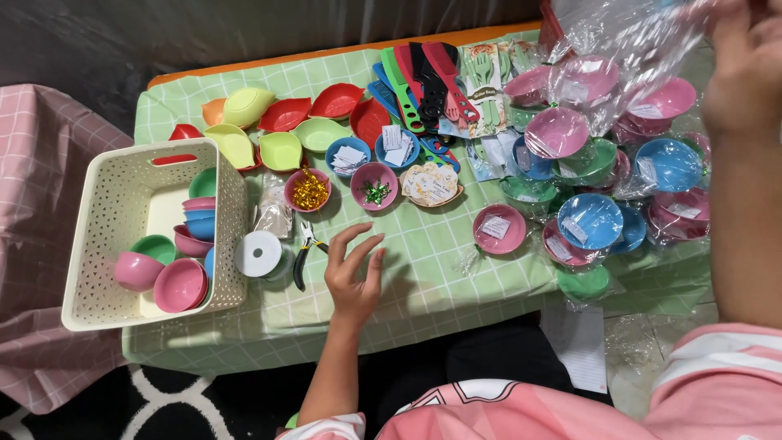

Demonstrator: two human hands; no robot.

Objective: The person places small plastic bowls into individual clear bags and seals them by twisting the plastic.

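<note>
Looking down from a head-worn camera, a person sits at a low table point(423, 269) covered with a green checked cloth. Their left hand point(354, 273) hovers just over the cloth near the centre, fingers spread wide and holding nothing. At ten o'clock from that hand, close by, lie small pliers point(303, 253) with dark handles, and just past them a white spool of ribbon point(259, 253). At twelve o'clock from the hand sit two small pink bowls, one with gold bits point(309, 191) and one with green bits point(375, 187). Their right hand point(745, 69) is raised at the upper right edge of the view, blurred, pressed against a sheet of clear plastic wrap point(627, 37); whether the fingers actually pinch the wrap cannot be told. Below that hand spreads a heap of wrapped pink, blue and green bowls point(607, 175). At nine o'clock on the table stands a cream perforated basket point(106, 212) holding more bowls. Leaf-shaped dishes point(285, 122) in red, yellow and green lie at eleven o'clock, and coloured combs point(423, 85) at twelve o'clock.
</note>
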